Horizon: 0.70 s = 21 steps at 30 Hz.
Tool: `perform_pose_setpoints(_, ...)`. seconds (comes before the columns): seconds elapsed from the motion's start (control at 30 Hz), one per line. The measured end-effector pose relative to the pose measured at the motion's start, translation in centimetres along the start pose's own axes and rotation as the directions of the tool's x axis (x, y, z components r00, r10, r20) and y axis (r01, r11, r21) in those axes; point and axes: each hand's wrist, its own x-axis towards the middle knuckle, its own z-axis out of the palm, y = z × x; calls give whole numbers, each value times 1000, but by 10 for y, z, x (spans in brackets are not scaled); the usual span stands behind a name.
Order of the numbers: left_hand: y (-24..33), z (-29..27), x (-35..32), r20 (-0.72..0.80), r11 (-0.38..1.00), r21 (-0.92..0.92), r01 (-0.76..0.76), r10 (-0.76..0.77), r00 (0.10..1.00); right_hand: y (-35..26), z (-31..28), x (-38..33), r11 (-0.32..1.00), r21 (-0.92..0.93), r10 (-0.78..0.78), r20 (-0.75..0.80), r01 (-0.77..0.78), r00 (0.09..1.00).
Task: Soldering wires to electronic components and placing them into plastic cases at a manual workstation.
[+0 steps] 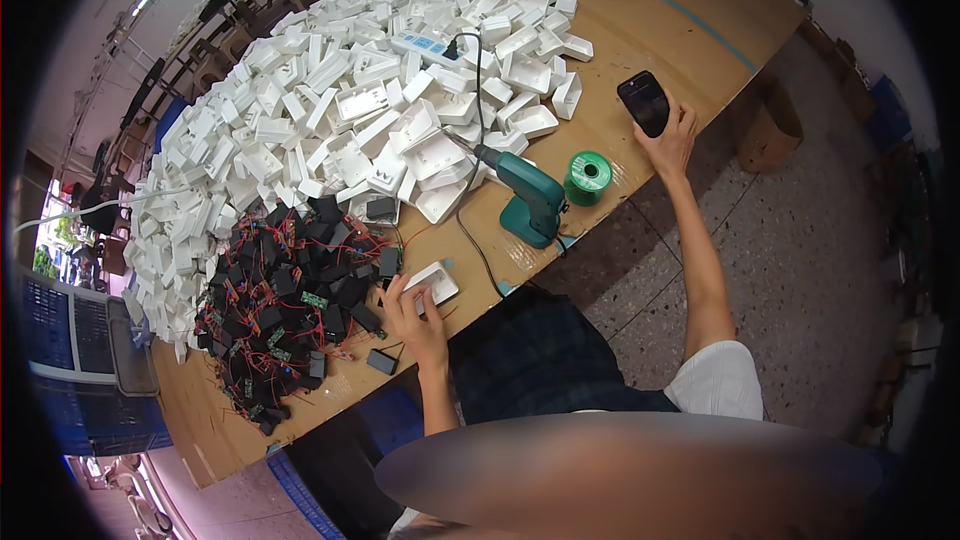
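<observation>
Apparently, smartphone [644, 104] handling is the step: right hand [670, 143] grips it over tabletop [690, 45], far right; left hand [412, 322], half-curled, is at white plastic housing [438, 282], near left, hold unclear. Next move likely needs steady right-hand grip.

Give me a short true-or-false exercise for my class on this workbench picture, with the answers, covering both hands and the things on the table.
1. The left hand is at a small white case near the table edge. True.
2. A green spool stands to the right of the green drill. True.
3. The right hand holds the green drill. False: it holds a dark phone.
4. The pile of black boxes and red wires lies to the right of the green spool. False: it lies to the left of it.
5. A power strip lies on the heap of white cases. True.
6. The heap of white cases is smaller than the pile of black boxes and red wires. False: it is much larger.
</observation>
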Motion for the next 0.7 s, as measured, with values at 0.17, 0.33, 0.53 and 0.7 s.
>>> perform_pose_setpoints(0.17,11,2,-3,-30,997,-38,63,-64,998,-10,6,-12,998,60,12,-23,-10,1000)
perform_pose_setpoints(0.33,14,8,-6,-44,993,-58,100,-103,994,7,17,-9,993,16,116,148,-120,982)
perform_pose_setpoints(0.53,13,1,-5,-75,995,28,100,-98,992,-103,-62,-59,827,563,182,-263,-3,948)
perform_pose_setpoints(0.7,13,1,-4,-106,995,61,84,-77,991,-204,-98,-138,711,640,-218,-192,291,957)
